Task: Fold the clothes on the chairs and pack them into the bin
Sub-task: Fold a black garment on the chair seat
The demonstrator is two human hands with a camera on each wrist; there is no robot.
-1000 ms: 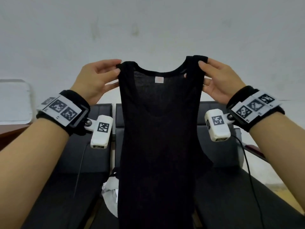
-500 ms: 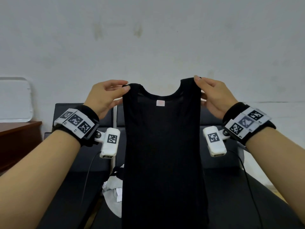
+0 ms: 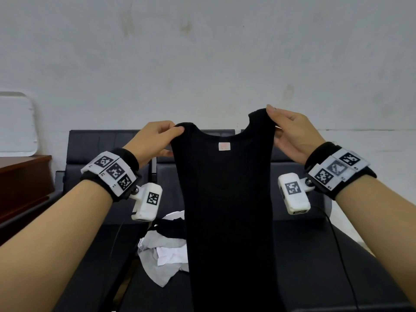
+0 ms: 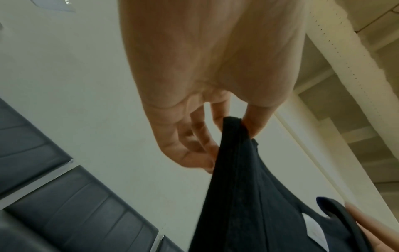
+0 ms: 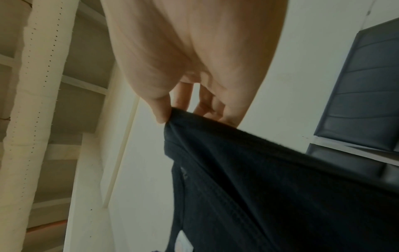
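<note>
A black tank top hangs full length in front of me, with a small pale label under its neckline. My left hand pinches the top of its left shoulder strap between thumb and fingers. My right hand pinches the right strap, held a little higher. In the left wrist view the strap is caught between thumb and forefinger. The right wrist view has the thumb pressing the strap edge against the fingers. The garment's hem runs out of frame below.
Black padded chairs stand in a row against a pale wall. A crumpled heap of white, grey and black clothes lies on the seats left of the hanging top. A brown wooden table stands at far left. No bin is visible.
Both hands have come down with the tank top, from in front of the wall to level with the chair backs. The left strap now sits lower than the right.
</note>
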